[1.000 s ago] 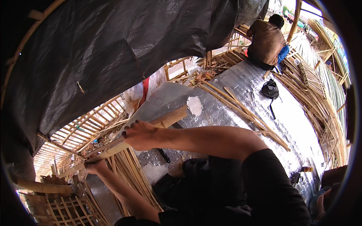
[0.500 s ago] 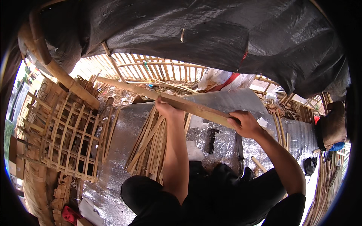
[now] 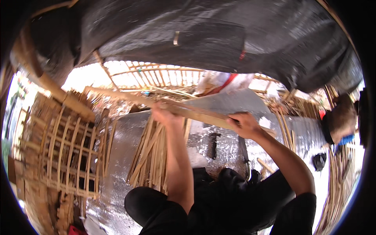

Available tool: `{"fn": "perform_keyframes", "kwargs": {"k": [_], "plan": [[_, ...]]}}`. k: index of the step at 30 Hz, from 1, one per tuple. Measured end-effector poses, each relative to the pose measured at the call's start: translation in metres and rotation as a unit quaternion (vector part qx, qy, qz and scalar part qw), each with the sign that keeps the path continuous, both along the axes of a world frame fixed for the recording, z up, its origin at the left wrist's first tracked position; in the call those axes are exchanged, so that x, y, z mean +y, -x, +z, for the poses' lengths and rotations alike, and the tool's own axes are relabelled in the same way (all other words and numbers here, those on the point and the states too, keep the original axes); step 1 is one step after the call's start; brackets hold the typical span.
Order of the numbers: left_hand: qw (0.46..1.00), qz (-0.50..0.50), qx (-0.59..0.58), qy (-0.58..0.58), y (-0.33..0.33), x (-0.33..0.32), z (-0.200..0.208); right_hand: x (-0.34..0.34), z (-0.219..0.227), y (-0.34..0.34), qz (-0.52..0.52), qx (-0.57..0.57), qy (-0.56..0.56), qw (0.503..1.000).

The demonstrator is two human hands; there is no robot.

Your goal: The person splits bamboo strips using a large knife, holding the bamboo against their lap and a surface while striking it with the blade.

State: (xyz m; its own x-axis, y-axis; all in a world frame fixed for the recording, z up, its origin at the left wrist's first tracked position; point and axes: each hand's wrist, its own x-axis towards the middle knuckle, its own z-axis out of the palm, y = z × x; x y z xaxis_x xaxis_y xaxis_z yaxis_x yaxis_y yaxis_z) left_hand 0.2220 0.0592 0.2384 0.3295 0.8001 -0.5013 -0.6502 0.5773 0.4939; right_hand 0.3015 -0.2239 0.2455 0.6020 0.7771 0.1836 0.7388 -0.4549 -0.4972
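Note:
A long bamboo slat slants across in front of me, its far end reaching up to the left. My left hand is wrapped round its middle. Nearer its right end, my right hand grips it with the thumb and fingers closed, and a short piece of it shows beyond that hand. Just behind my left forearm, a bundle of thin bamboo strips lies on the silvery mat. Below the slat rest a black-handled tool and a dark, narrow blade-like tool.
A lattice of bamboo strips stands at the left. Black plastic sheeting hangs low overhead. Beyond the mat are a bamboo fence and a white sack. Long strips are piled at the right, near a small black object.
The whole view has shifted a little, so the scene sits further left. The slat has turned slightly, and its right end now shows past my right hand. Both hands keep their grip.

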Motion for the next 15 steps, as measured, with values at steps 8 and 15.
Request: {"fn": "perform_keyframes", "kwargs": {"k": [8, 15], "plan": [[0.999, 0.045, 0.014, -0.015, 0.02, 0.046, -0.029, 0.059, -0.011, 0.017, -0.017, -0.127, 0.012, 0.992], [0.993, -0.008, -0.095, -0.065, 0.021, 0.097, -0.092, 0.074, -0.011, 0.007, -0.011, -0.177, -0.01, 0.984]]}}
